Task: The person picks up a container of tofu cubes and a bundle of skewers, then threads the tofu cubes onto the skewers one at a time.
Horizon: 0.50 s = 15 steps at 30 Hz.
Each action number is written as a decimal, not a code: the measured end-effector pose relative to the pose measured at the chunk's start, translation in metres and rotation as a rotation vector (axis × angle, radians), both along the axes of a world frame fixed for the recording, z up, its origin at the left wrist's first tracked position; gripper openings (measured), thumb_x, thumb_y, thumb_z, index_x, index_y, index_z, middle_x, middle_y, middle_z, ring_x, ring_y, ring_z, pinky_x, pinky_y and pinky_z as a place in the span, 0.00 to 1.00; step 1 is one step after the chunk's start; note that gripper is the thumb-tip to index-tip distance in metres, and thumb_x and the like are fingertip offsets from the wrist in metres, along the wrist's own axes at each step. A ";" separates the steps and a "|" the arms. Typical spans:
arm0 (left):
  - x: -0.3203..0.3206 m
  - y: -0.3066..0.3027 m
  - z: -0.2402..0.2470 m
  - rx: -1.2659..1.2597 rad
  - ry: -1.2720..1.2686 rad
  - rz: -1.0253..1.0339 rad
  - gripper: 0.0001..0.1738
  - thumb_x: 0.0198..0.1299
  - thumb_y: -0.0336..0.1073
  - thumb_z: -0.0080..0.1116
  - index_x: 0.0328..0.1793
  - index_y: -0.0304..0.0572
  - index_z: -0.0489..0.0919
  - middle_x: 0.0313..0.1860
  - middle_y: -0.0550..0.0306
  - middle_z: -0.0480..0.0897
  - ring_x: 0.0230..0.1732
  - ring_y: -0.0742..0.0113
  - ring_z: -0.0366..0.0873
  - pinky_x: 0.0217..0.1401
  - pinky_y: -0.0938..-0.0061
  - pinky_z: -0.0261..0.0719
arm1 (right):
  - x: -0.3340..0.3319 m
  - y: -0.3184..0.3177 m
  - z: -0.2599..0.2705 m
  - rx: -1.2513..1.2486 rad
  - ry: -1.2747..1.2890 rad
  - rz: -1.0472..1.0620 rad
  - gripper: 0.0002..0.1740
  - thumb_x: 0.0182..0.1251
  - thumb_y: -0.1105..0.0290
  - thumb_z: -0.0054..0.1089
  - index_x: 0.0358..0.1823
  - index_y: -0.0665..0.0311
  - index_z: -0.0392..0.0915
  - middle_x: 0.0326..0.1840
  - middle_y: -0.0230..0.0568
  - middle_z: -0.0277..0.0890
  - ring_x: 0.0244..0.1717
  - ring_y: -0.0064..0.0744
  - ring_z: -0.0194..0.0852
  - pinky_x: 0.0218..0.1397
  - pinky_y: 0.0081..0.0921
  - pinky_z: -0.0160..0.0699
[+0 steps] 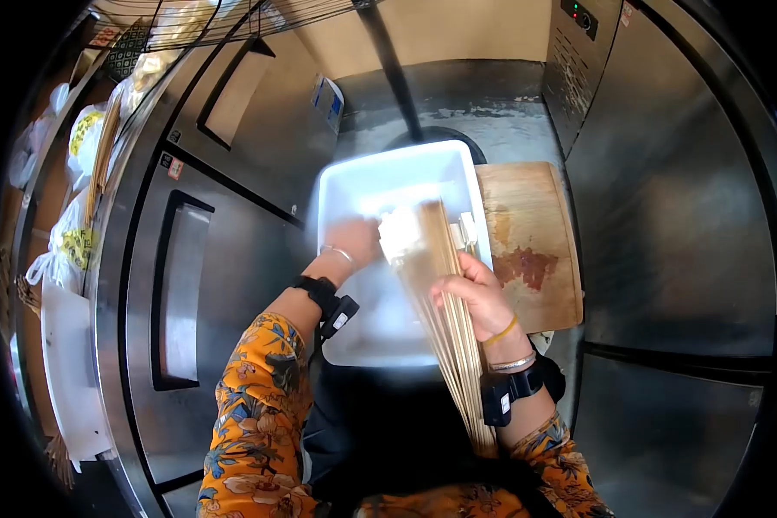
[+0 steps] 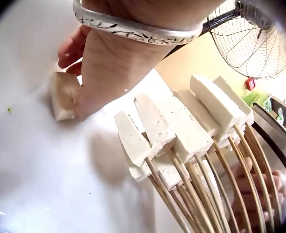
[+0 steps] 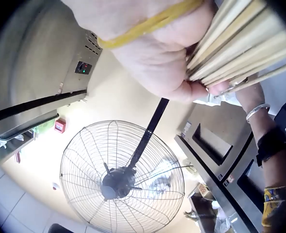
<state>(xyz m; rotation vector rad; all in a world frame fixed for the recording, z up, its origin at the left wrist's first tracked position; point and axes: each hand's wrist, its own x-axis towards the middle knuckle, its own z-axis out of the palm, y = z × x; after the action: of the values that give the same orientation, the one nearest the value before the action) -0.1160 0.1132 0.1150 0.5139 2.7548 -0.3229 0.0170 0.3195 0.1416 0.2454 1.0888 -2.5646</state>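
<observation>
In the left wrist view, my left hand (image 2: pixel 116 68) pinches a white tofu block (image 2: pixel 64 96) between thumb and fingers, low inside the white plastic tub (image 1: pixel 367 324). The head view shows that left hand blurred at the tub's left side. My right hand (image 1: pixel 482 298) grips a bundle of thin wooden skewers (image 1: pixel 464 371) over the tub's right side, fingers wrapped round the sticks. Several thick white tofu pieces (image 2: pixel 152 121) sit on the skewers' far ends, fanned close beside the left hand. The sticks' lower ends point back toward my body.
A wooden board (image 1: pixel 527 207) with a reddish stain lies right of the tub. Steel cabinets (image 1: pixel 250 95) stand on the left, and another steel cabinet (image 1: pixel 673 198) on the right. A wire-cage fan (image 3: pixel 118 182) and shelved plastic bags (image 1: pixel 82 142) are also around.
</observation>
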 end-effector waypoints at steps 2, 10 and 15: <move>-0.001 0.000 0.001 -0.013 -0.020 -0.025 0.23 0.53 0.47 0.56 0.54 0.48 0.75 0.42 0.49 0.79 0.44 0.53 0.78 0.46 0.62 0.78 | -0.001 0.002 -0.006 -0.015 -0.008 0.002 0.15 0.58 0.82 0.53 0.48 0.66 0.71 0.27 0.33 0.75 0.26 0.19 0.74 0.30 0.17 0.75; 0.010 -0.011 -0.007 0.003 0.004 -0.114 0.23 0.44 0.40 0.68 0.46 0.40 0.78 0.41 0.51 0.78 0.46 0.54 0.77 0.48 0.64 0.77 | -0.003 -0.002 -0.013 -0.045 0.028 0.000 0.13 0.59 0.81 0.55 0.46 0.65 0.73 0.29 0.30 0.75 0.26 0.18 0.72 0.30 0.16 0.74; 0.019 -0.011 -0.004 0.059 -0.012 -0.145 0.22 0.45 0.41 0.67 0.45 0.40 0.78 0.40 0.50 0.78 0.46 0.53 0.76 0.48 0.63 0.77 | -0.001 0.000 -0.006 -0.026 -0.017 -0.010 0.13 0.59 0.80 0.55 0.46 0.65 0.73 0.30 0.31 0.75 0.27 0.18 0.72 0.30 0.17 0.74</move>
<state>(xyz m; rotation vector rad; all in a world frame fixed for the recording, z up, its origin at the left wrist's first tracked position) -0.0966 0.1027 0.1114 0.7311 2.7279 -0.2721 0.0159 0.3198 0.1352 0.2661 1.0494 -2.5787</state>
